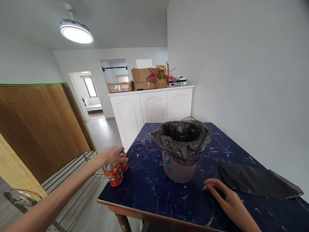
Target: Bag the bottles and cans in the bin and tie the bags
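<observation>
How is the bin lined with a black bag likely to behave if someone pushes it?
The bin likely slides readily on the smooth-looking table. Narrowing toward its base, it might tip if pushed high. Its crinkled liner looks floppy and would probably just give.

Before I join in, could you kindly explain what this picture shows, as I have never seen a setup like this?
There is no machine here: a person works with two bare hands, and the single picture comes from a camera worn on their head, looking forward and down.

On the dark blue table stands a bin lined with a black bag. A flat dark sheet lies to its right. At the left edge are two orange drink cans: a front can and a rear can.

The left hand has its fingers at the top of the rear can; how firmly, I cannot tell. The right hand rests by the bin, holding nothing visible.
</observation>
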`<state>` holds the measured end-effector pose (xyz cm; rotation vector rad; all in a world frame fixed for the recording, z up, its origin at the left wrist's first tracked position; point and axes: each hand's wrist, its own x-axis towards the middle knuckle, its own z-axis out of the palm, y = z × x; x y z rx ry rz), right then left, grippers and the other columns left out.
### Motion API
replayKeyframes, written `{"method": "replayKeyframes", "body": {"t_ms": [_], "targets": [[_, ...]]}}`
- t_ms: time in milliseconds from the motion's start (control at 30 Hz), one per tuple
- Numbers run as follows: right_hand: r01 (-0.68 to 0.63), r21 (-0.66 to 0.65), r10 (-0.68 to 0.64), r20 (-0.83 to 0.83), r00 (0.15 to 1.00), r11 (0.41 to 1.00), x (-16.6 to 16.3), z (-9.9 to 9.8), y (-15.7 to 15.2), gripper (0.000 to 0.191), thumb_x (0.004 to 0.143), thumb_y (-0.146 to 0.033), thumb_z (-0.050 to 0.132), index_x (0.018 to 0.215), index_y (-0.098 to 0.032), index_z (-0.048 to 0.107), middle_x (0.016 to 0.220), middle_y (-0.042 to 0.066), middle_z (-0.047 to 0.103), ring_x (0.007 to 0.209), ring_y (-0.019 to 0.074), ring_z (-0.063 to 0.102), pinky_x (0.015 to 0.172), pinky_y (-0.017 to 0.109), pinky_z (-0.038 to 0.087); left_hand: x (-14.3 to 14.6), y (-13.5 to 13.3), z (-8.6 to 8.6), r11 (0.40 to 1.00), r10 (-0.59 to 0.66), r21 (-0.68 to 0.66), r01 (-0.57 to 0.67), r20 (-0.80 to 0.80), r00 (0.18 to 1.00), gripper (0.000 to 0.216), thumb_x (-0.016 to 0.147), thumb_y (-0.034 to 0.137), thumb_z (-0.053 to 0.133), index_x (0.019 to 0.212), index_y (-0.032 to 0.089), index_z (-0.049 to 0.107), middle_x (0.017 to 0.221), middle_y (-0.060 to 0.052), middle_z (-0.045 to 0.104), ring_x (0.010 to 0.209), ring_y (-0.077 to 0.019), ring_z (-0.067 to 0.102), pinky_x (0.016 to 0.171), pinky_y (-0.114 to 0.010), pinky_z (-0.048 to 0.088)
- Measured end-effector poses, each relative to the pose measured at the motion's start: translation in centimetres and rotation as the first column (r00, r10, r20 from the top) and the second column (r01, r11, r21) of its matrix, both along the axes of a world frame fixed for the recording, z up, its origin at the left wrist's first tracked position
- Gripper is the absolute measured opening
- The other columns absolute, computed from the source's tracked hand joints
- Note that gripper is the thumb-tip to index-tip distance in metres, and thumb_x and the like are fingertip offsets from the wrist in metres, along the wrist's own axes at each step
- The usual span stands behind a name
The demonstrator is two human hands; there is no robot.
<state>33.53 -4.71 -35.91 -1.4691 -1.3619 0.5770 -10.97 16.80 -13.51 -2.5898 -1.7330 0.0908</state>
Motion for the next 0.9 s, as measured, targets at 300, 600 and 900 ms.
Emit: {"method": "replayKeyframes", "body": {"t_ms": [300, 600, 900], "targets": [[-0.043, -0.053, 0.041, -0.041, 0.998, 0.998, 0.1, -0.2, 0.2, 0.047, 0.100, -0.069, 0.056, 0.119, -0.029, 0.072, 0.111, 0.010, 0.080, 0.091, 0.0271, 0.079, 0.066, 0.029, 0.060, 2.4, -1.1, 3.7, 0.963, 0.008, 0.266, -0.040, 0.122, 0.993, 0.064, 0.103, 0.052, 0.043, 0.157, 0.019, 0.045, 0.147, -0.022, 0.065, 0.120, -0.0438, 0.070, 0.090, -0.053, 0.057], [-0.030, -0.033, 0.029, -0.047, 0.998, 0.999, -0.1, -0.1, 0.1, 0.044, 0.100, -0.067, 0.058, 0.117, -0.029, 0.071, 0.110, 0.009, 0.080, 0.092, 0.0271, 0.078, 0.057, 0.027, 0.055, 13.2, -5.0, 11.6, 0.865, -0.482, 0.450, 0.223, 0.616, 0.623, 0.062, 0.098, 0.058, 0.065, 0.145, 0.020, 0.053, 0.137, -0.016, 0.070, 0.110, -0.0273, 0.074, 0.089, -0.040, 0.060], [-0.031, 0.018, 0.031, -0.038, 0.999, 0.999, -0.5, 1.1, 0.1, 0.042, 0.102, -0.066, 0.055, 0.112, -0.028, 0.072, 0.103, 0.009, 0.080, 0.095, 0.0264, 0.077, 0.061, 0.026, 0.055, 22.3, -2.2, 7.1, 0.814, -0.568, 0.153, 0.561, 0.415, 0.711, 0.060, 0.097, 0.057, 0.065, 0.143, 0.019, 0.057, 0.137, -0.015, 0.073, 0.121, -0.0305, 0.072, 0.097, -0.040, 0.057]]}}
